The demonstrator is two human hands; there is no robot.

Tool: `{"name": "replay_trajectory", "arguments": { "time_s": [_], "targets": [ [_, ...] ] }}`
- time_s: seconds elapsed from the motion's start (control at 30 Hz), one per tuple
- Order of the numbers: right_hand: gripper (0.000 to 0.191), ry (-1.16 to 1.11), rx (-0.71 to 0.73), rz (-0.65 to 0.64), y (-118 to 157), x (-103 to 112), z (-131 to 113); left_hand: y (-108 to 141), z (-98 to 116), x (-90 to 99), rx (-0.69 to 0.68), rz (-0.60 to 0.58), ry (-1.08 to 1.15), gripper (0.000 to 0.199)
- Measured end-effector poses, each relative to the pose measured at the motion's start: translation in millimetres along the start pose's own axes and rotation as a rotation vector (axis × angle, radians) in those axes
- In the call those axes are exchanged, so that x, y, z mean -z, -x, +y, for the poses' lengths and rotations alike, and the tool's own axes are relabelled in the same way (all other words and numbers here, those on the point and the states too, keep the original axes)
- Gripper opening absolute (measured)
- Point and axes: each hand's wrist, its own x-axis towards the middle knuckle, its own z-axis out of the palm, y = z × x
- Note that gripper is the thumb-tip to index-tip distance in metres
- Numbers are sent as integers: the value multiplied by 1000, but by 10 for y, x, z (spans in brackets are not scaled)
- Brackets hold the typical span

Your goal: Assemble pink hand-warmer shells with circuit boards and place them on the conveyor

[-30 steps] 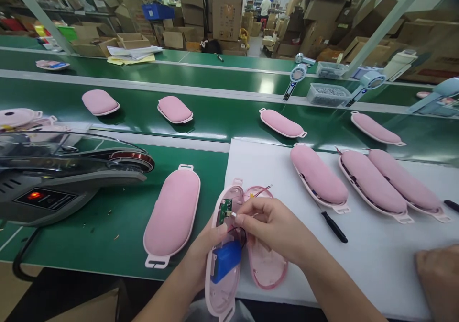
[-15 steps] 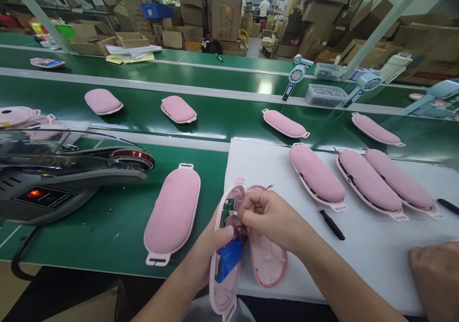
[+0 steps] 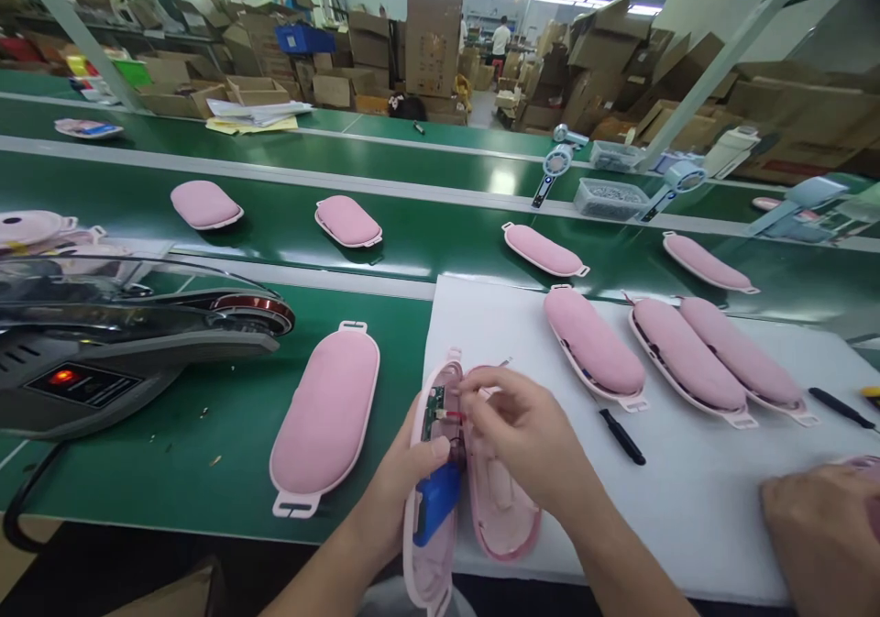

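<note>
My left hand is wrapped around an open pink casing half, held on edge. Inside it are a green circuit board and a blue battery pack. My right hand pinches a thin red wire that runs from a white connector at the board; its fingertips partly hide the wire. Under my right hand lies the matching pink casing half, inner side up. A closed pink padded case rests to the left.
A black-handled screwdriver and several pink padded cases lie on the white sheet. A co-worker's hand is at the right edge. A grey machine stands at left. More cases sit on the green conveyor.
My right fingers have drawn slightly away from the board, and the red wire now shows at the connector. The view has shifted a little. The co-worker's hand now shows beside a pink part.
</note>
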Motion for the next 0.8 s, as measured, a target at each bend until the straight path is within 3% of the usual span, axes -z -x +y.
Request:
{"name": "replay_trajectory", "arguments": {
  "time_s": [0.07,0.1,0.17,0.27,0.57,0.8],
  "targets": [
    [31,-44,-21,273,-8,58,93,9,-13,-5,34,26,7,57],
    [42,-84,-51,335,-19,82,140,16,-16,-1,55,38,6,56],
    [49,-188,-105,247,-53,106,215,30,-19,14,93,50,13,54],
    [30,-308,-58,43,-95,72,253,41,-22,29,116,64,37,57],
    [37,-540,-67,-137,-93,3,166,44,-43,35,28,5,102,65],
    [40,-560,-173,-313,-30,52,60,20,-83,106,-45,-43,79,48]
  ]
}}
